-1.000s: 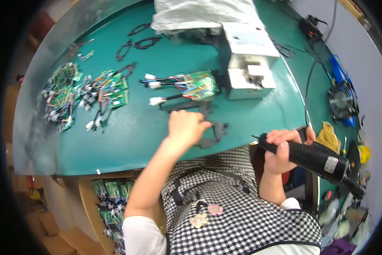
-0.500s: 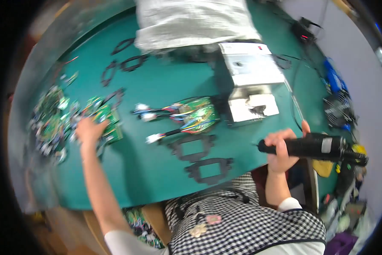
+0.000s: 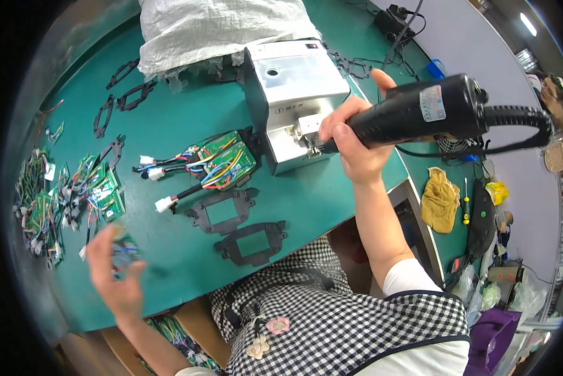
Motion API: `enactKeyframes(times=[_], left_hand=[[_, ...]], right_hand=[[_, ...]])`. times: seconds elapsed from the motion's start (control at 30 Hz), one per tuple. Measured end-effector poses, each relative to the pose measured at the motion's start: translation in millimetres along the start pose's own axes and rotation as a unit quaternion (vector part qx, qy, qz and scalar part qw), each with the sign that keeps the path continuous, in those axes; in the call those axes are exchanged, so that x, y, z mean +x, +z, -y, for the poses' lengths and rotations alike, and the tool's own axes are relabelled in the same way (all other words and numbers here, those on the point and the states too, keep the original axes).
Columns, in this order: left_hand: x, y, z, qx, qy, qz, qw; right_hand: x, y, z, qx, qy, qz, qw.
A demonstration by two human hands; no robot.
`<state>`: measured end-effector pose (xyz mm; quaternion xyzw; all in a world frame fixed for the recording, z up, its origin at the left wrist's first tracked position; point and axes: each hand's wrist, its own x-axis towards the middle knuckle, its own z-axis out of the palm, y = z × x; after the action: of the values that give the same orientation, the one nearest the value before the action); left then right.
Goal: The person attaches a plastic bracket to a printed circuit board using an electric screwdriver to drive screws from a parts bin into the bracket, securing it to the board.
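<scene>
My right hand is wrapped round a black electric screwdriver. The screwdriver's nose meets the front pick-up opening of a silver screw feeder; its bit is hidden there. Low on the left, my left hand is smeared by motion, with a small green circuit board between its thumb and fingers. Beyond that hand lies a pile of wired circuit boards. A wired board assembly with white connectors rests mid-table. Two black plastic frames lie flat in front of it.
A white woven sack lies at the back. More black frames are spread at the far left. On the right are a tan glove and a yellow-handled screwdriver. A cardboard box of boards sits below the table edge.
My right hand has brought the electric screwdriver up and left to the screw feeder. My left hand has come nearer from the board pile with a circuit board. The view has shifted.
</scene>
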<state>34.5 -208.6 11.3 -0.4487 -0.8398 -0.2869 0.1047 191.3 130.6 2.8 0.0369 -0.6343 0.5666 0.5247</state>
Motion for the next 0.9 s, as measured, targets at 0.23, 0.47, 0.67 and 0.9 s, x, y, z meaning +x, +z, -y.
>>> enactKeyframes(times=[0.23, 0.47, 0.67, 0.9], left_hand=[[-19.1, 74.0, -63.3, -0.094, 0.022, 0.120, 0.988], [-13.9, 97.5, -90.2, -0.090, 0.019, 0.199, 0.976], [-15.2, 104.6, -90.7, -0.080, -0.004, 0.214, 0.974], [-15.9, 105.9, -91.5, -0.077, -0.035, 0.210, 0.974]], right_hand=[[11.1, 8.3, 9.3, -0.080, 0.142, 0.041, 0.986], [-66.6, 34.9, 29.8, 0.082, 0.110, -0.048, 0.989], [-82.3, 52.6, 20.9, 0.064, 0.155, -0.006, 0.986], [-86.4, 60.8, 4.1, 0.069, 0.153, -0.016, 0.986]])
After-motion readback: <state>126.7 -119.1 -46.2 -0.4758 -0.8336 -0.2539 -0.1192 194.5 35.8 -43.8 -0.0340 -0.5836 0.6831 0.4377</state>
